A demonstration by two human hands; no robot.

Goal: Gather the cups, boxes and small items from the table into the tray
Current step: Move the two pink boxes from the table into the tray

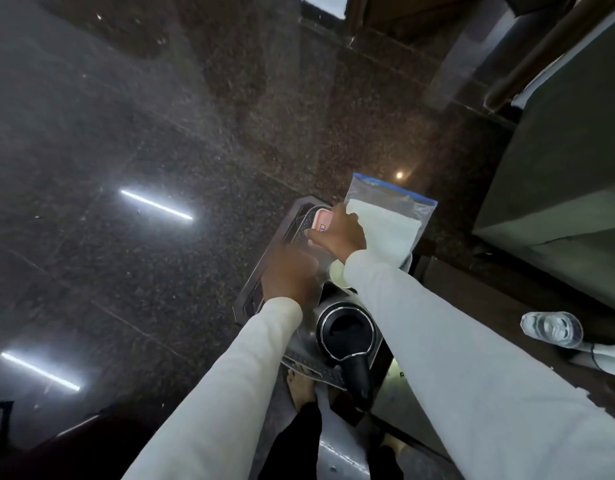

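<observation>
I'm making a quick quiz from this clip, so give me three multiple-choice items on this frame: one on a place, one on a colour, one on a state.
1. Where is the black-lidded jug?
A. in the tray
B. on the floor
C. on the table

2. What colour is the zip-bag's seal strip?
A. red
B. blue
C. green

3. What is the right hand doing?
A. hanging idle
B. pressing the floor
C. gripping the pink box

Answers:
1 A, it stands inside the metal tray.
2 B, a blue band runs along its top.
3 C, its fingers curl round the box.

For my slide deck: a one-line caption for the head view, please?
Right hand sets a pink box into the tray; the blurred left hand hovers alongside.
</observation>
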